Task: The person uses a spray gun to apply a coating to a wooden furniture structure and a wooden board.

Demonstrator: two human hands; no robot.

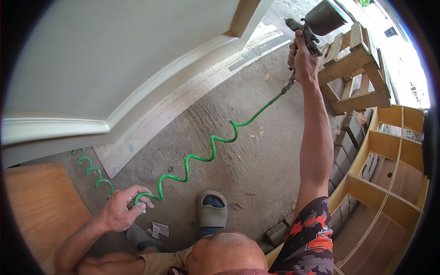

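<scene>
My right hand (304,58) grips a spray gun (310,40) by its handle, at the end of my outstretched arm at the upper right. A grey metal cup (324,18) sits on the gun. From the fitting under the handle, a coiled green air hose (212,149) runs down across the floor to my left hand (124,207). The left fingers are curled around the hose at the lower left. More green coils lead from that hand away toward the base of a large white panel (114,50) with a moulded edge.
A wooden pallet-like stand (353,73) is at the upper right. Beside it, a wooden frame with compartments (380,192) leans near stacked grey bricks (347,144). A brown wooden board (48,206) lies at the lower left. My slippered foot (212,211) rests on the concrete floor (266,174).
</scene>
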